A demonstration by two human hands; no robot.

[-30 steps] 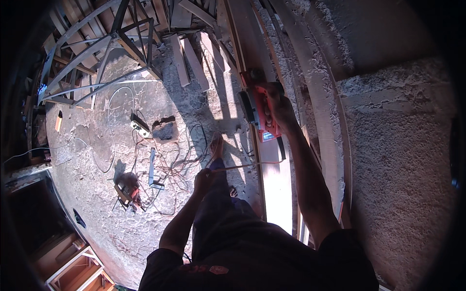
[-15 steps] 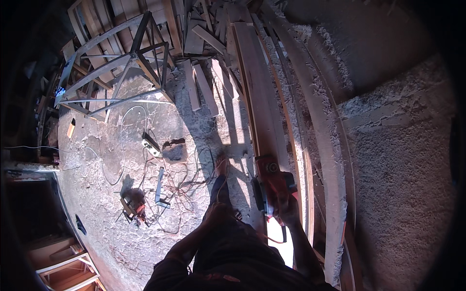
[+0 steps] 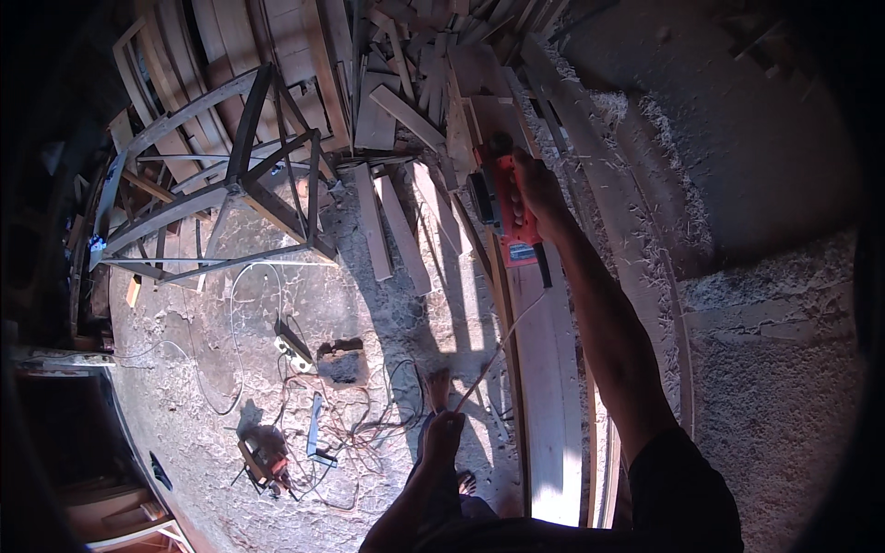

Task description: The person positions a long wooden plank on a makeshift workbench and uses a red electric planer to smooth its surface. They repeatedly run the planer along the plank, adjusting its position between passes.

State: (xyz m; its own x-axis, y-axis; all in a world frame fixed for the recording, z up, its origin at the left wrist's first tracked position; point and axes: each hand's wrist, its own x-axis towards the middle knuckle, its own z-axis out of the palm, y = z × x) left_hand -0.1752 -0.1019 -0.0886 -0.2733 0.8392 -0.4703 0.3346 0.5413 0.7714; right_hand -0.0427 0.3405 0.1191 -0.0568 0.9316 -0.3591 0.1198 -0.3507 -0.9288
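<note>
My right hand (image 3: 537, 195) is closed round the handle of a red electric hand planer (image 3: 516, 217), my arm stretched far forward. The planer rests toward the far part of a long pale plank (image 3: 550, 387), which runs away from me. A thin power cord (image 3: 499, 354) trails from the planer's back end, near its dark cable sleeve, down to the left. My left hand (image 3: 445, 435) is closed on that cord, low over the floor near my bare foot (image 3: 439, 389). The planer hides its own underside and the wood beneath it.
Tangled cords (image 3: 355, 429), a power strip (image 3: 293, 353) and another red power tool (image 3: 265, 458) lie on the floor at left. A wooden frame (image 3: 241, 184) stands far left. Loose boards (image 3: 402, 235) lie ahead; shavings cover beams (image 3: 636, 240) on the right.
My right hand has moved the planer far forward along the plank, straightening my arm. My left hand now shows apart from my body with the cord drawn out from it. The view has shifted forward.
</note>
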